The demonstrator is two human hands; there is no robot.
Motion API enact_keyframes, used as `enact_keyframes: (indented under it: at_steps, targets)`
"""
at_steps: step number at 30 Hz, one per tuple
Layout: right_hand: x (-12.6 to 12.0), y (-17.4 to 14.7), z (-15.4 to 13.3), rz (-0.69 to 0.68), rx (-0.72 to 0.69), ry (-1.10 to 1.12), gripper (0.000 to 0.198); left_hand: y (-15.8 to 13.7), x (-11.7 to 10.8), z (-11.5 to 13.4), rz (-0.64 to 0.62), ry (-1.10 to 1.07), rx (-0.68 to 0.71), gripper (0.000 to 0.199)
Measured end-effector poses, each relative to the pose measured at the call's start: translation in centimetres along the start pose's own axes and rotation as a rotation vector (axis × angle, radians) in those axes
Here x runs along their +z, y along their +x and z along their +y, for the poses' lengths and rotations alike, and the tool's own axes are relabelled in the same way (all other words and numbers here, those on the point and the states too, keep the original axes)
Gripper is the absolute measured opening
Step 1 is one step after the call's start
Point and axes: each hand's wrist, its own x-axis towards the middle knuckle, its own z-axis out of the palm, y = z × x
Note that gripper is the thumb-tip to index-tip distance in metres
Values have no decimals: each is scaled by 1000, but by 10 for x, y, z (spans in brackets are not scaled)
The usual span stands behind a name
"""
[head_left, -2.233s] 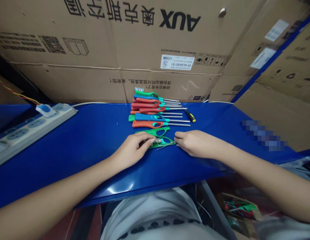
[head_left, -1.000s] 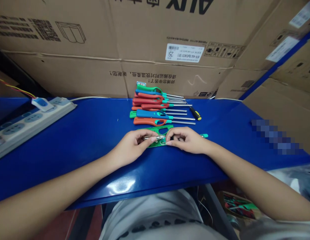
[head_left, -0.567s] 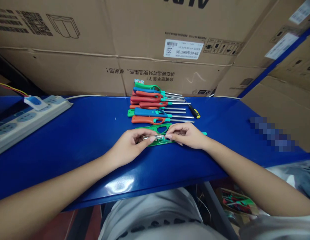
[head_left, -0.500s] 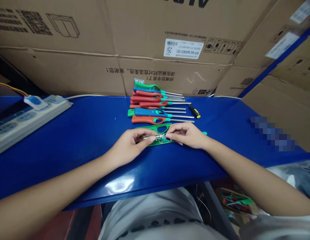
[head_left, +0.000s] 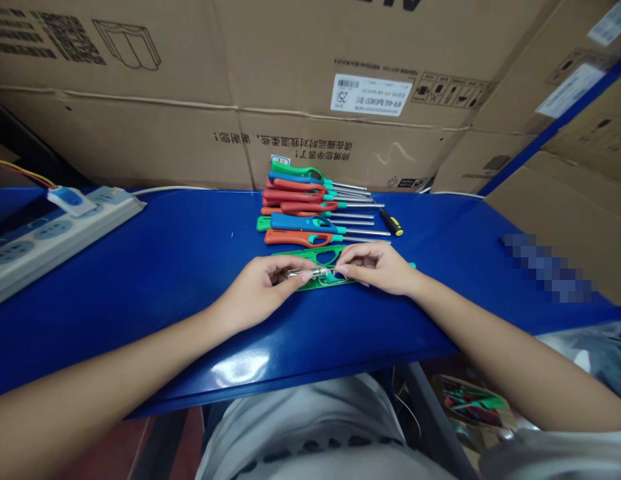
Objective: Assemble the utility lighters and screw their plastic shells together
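Roughly eight long-nosed plastic lighters in red, blue and green (head_left: pixel 303 210), stacked so the count is uncertain, one black-and-yellow screwdriver (head_left: pixel 391 223), one white power strip (head_left: pixel 45 230), two green lighter shell halves (head_left: pixel 317 267), several brown cardboard cartons (head_left: pixel 290 87)

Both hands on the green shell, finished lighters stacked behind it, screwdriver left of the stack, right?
Not quite. In the head view the screwdriver lies right of the stack, not left. Both the left hand and right hand are on the green shell.
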Motion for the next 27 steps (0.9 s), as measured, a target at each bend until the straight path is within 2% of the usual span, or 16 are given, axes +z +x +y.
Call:
enact_keyframes:
  at_steps: [9,27]
  targets:
    - [0,0,-1,-15,-53,-44,20,0,0,-2,13,-14,2,33]
    - [3,-2,-1,15,-19,-54,23,0,1,-1,7,25,-1,35]
